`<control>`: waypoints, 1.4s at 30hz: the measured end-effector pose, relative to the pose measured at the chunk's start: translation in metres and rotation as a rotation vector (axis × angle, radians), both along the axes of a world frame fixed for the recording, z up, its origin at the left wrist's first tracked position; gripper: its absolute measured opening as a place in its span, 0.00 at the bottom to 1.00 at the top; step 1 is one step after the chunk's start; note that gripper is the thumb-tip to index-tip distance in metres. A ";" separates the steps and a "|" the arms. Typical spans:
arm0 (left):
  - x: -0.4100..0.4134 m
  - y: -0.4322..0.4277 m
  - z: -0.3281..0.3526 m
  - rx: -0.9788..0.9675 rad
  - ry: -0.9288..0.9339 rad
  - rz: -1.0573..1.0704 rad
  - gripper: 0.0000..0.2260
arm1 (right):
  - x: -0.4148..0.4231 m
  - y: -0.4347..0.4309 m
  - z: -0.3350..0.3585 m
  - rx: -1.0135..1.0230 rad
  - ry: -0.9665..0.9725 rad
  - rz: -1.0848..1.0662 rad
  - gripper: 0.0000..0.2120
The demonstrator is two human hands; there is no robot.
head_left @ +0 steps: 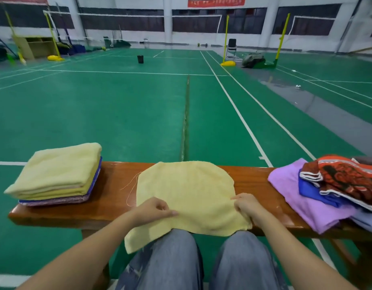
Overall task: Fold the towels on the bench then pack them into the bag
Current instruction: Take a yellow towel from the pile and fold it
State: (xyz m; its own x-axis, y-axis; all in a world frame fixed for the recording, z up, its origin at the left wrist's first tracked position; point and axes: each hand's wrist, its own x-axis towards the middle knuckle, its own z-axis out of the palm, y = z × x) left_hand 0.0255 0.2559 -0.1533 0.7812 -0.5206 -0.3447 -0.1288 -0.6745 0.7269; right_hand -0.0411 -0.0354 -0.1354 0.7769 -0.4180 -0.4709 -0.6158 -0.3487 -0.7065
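We've got a yellow towel (186,195) spread flat on the surface (114,185), centre, its near edge hanging off over our knees (172,254). Terry texture, rounded far corners, loose threads trailing off its left side. Left hand (153,209) is pinched shut on the towel near its left edge; right hand (244,204) is closed on the towel at its right edge. Hands well apart.

Left end of the surface: folded stack (57,174), yellow towels on top, blue and purple ones under. Right end: unfolded pile (327,191), a purple towel at the bottom, blue above it, red patterned cloth on top, draping over the near edge. Both piles sit clear of the spread towel.

Surface is glossy reddish-brown wood. Beyond it, green court floor (97,111) with white lines, yellow net posts, a black chair (231,48) and a small black bin (140,59) far off.
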 end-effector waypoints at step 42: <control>0.126 -0.011 0.008 -0.277 -0.133 0.482 0.07 | 0.124 0.004 -0.004 -0.071 -0.435 0.191 0.10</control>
State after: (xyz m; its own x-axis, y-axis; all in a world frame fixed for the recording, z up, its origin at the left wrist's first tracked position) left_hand 0.1510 0.2451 -0.1451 0.9799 -0.1521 -0.1289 0.0438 -0.4665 0.8835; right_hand 0.0830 -0.0313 -0.1395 0.9615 -0.2682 -0.0604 -0.1886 -0.4837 -0.8547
